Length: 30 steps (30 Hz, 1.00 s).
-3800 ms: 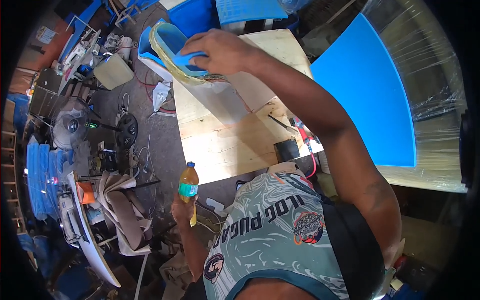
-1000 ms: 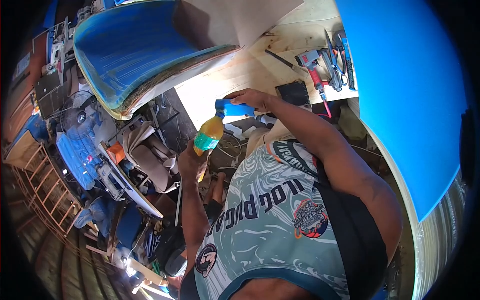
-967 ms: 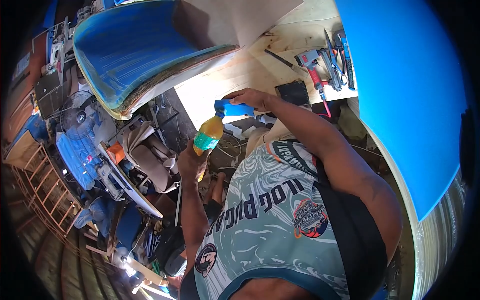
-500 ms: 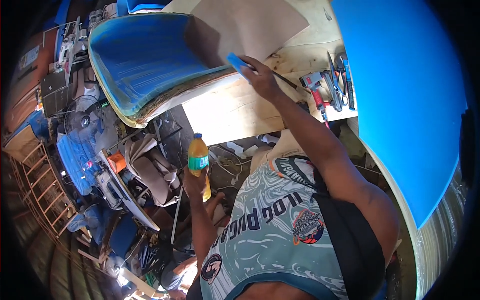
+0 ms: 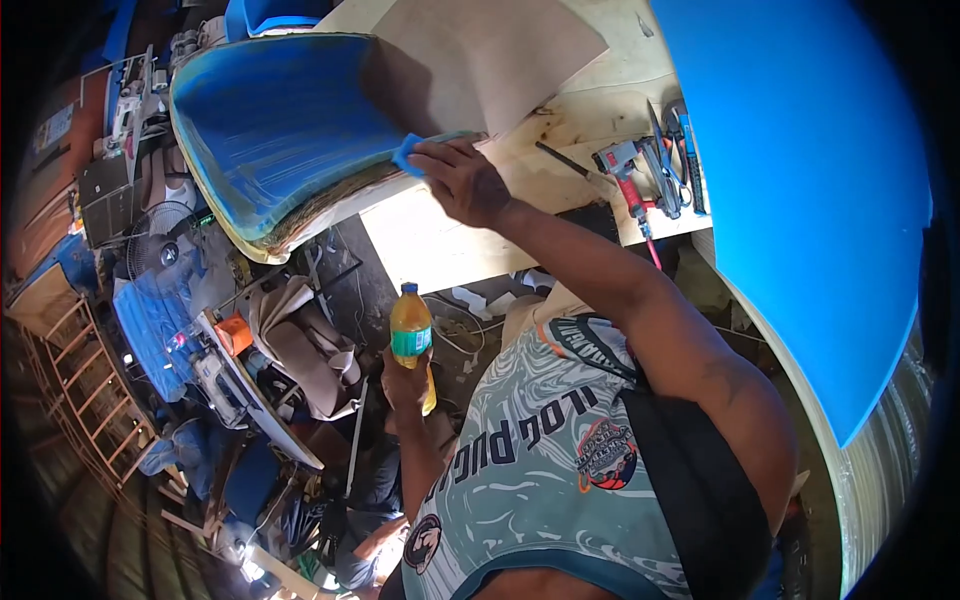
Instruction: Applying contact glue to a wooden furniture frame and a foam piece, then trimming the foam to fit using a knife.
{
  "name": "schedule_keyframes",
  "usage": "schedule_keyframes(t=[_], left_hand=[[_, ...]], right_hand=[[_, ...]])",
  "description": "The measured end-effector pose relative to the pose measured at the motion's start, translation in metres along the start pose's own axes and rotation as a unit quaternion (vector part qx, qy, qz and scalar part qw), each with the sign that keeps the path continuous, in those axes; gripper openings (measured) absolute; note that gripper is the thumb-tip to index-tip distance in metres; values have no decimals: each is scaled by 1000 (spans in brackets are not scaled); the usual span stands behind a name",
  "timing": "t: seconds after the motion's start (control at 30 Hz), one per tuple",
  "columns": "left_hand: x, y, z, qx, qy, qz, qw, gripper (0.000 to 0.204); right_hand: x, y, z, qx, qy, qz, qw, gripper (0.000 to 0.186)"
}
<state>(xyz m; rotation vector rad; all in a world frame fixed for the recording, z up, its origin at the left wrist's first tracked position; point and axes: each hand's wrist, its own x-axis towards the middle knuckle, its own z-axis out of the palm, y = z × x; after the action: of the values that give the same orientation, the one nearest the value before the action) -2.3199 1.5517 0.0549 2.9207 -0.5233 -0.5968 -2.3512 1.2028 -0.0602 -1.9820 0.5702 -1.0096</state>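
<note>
My left hand [image 5: 407,380] is closed around a plastic bottle [image 5: 411,315] with a blue cap, a green label and yellowish liquid, held upright beside the bench. My right hand [image 5: 462,185] pinches a small blue foam piece [image 5: 408,154] at the near edge of a large curved blue panel [image 5: 290,120]. That panel looks like a padded chair shell; its surface is streaked and its near rim is brown and rough. A brown sheet [image 5: 500,50] lies against the panel's right side, partly in shadow.
On the wooden bench [image 5: 430,240] lie a dark stick [image 5: 562,158], a red and grey air stapler [image 5: 625,180] and several hand tools. A big blue sheet [image 5: 800,200] covers the right. A fan [image 5: 165,245], a sewing machine [image 5: 215,385] and a ladder [image 5: 95,380] stand left.
My right hand has moved left and slightly down with the blue foam piece, onto the panel's near edge. The bottle in my left hand has shifted slightly right and down.
</note>
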Motion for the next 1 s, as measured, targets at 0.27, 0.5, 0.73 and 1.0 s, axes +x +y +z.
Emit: schedule_keyframes(t=[0.27, 0.5, 0.73, 1.0], left_hand=[[-5, -3, -1, -58, -13, -34, 998, 62], [-11, -74, 43, -186, 20, -35, 982, 60], [-25, -103, 53, -249, 119, -69, 959, 50], [-71, -217, 46, -602, 185, -62, 774, 51]], right_hand=[[-24, 123, 17, 0, -63, 450, 891, 41], [-26, 86, -12, 453, -158, 460, 748, 46], [-128, 67, -10, 440, -223, 571, 656, 49], [-133, -56, 145, 469, -332, 522, 630, 48]])
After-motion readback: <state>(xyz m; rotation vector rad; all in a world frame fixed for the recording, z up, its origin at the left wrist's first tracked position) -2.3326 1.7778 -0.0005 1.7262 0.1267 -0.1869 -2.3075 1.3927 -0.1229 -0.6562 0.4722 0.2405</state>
